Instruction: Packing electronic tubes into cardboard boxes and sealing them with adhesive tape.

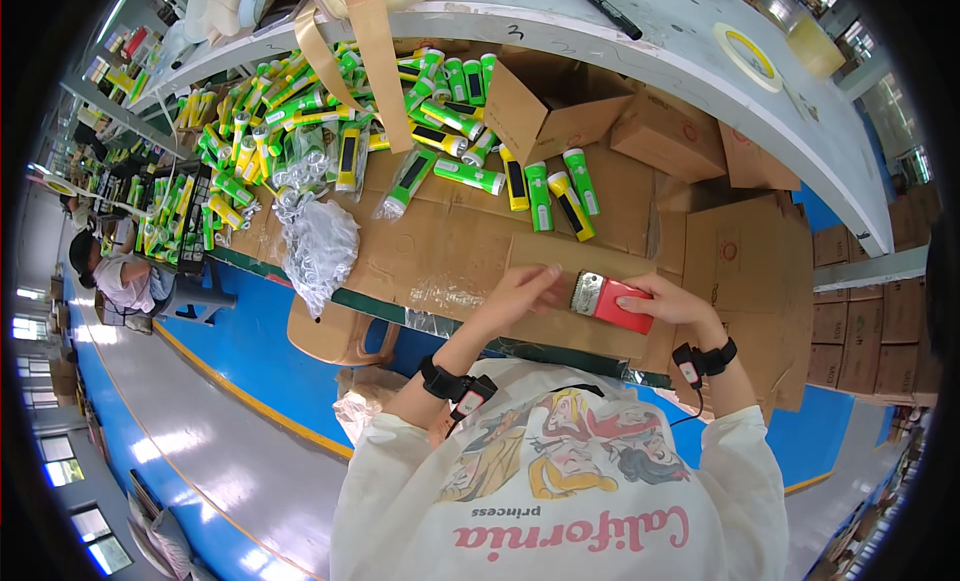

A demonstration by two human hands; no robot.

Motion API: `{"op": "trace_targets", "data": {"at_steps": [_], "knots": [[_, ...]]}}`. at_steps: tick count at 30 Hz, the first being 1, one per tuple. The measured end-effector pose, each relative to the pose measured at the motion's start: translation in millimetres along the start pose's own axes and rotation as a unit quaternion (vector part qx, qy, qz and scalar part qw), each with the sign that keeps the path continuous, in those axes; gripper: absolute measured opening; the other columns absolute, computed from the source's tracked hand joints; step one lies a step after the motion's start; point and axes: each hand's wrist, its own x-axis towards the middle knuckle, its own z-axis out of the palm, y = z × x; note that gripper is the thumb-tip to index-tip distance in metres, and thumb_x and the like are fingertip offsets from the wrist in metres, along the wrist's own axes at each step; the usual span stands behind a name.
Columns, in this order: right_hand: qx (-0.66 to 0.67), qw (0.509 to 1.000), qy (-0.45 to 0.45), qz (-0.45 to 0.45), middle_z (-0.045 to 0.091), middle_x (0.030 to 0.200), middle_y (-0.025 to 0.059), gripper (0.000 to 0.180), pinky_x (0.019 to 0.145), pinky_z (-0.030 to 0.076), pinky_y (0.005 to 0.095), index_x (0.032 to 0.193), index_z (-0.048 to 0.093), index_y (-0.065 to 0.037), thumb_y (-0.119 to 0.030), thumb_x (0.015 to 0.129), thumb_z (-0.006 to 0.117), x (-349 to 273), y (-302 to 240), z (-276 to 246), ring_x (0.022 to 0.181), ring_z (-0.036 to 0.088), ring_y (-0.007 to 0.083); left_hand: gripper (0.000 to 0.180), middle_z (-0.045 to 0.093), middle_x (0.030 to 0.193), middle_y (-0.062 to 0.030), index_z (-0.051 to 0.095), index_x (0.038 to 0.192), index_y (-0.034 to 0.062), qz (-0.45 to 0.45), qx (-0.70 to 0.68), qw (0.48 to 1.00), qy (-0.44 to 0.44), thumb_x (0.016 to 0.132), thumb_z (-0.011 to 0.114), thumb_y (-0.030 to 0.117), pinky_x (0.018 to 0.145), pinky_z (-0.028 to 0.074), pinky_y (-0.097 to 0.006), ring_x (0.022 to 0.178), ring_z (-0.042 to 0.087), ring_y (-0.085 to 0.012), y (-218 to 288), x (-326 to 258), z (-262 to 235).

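Factory floor, blue with a yellow line, spreads at lower left; a second person sits at far left beside more stock. Across the top bends a grey tabletop bearing a tape roll and a black marker. Below it lies a tabletop covered in flattened cardboard, with brown boxes at its right, one of them open. Green and yellow torches are heaped on the left half, a few lying apart near the centre. A clear plastic bag rests at the near-left edge, just beside the heap. Two tan straps hang over the torches.

At the near edge, a red tape dispenser with a toothed metal blade sits on a cardboard sheet. The right hand wraps it, grip closed around the red body. The left hand lies flat, fingers spread on the cardboard, fingertips just beside the blade end. Both wrists carry black bands.
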Motion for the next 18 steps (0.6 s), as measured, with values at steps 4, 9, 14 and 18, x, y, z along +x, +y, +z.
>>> {"op": "trace_targets", "data": {"at_steps": [4, 9, 14, 18], "knots": [[-0.019, 1.0, 0.003, -0.016, 0.062, 0.085, 0.0039, 0.041, 0.07, 0.043, 0.0245, 0.105, 0.059, 0.002, -0.036, 0.09, 0.055, 3.3, 1.5, 2.1, 0.078, 0.051, 0.0086, 0.017, 0.063, 0.081, -0.0037, 0.058, 0.095, 0.0019, 0.065, 0.066, 0.994, -0.055, 0.09, 0.054, 0.018, 0.057, 0.046, -0.023, 0.072, 0.06, -0.0103, -22.9, 15.0, 2.5], [-0.071, 0.997, 0.001, -0.006, 0.06, 0.073, 0.0054, 0.04, 0.062, 0.044, 0.0252, 0.093, 0.06, 0.002, -0.037, 0.087, 0.057, 5.1, 0.7, 1.2, 0.067, 0.052, 0.0098, 0.015, 0.061, 0.069, -0.0027, 0.058, 0.087, 0.0012, 0.059, 0.061, 0.996, -0.017, 0.089, 0.055, 0.016, 0.051, 0.044, -0.023, 0.061, 0.057, -0.0081, -22.5, 15.7, 8.6], [-0.1, 0.995, 0.026, 0.002, 0.061, 0.072, 0.0054, 0.042, 0.059, 0.044, 0.026, 0.09, 0.062, 0.002, -0.039, 0.084, 0.061, 1.2, -18.8, 1.6, 0.065, 0.053, 0.0103, 0.016, 0.058, 0.06, -0.002, 0.059, 0.078, 0.0004, 0.153, 0.153, 0.961, 0.171, 0.086, 0.06, 0.014, 0.046, 0.039, -0.022, 0.053, 0.052, -0.0063, -20.8, 4.3, -8.6], [-0.112, 0.991, 0.043, 0.066, 0.061, 0.07, 0.0052, 0.04, 0.057, 0.045, 0.0263, 0.086, 0.063, 0.001, -0.038, 0.082, 0.064, -5.9, -10.5, -13.5, 0.063, 0.054, 0.0099, 0.017, 0.056, 0.059, -0.0004, 0.06, 0.078, 0.0003, 0.115, 0.168, 0.954, 0.218, 0.086, 0.061, 0.015, 0.046, 0.036, -0.021, 0.051, 0.048, -0.0047, -23.3, -11.2, -78.0]]}}
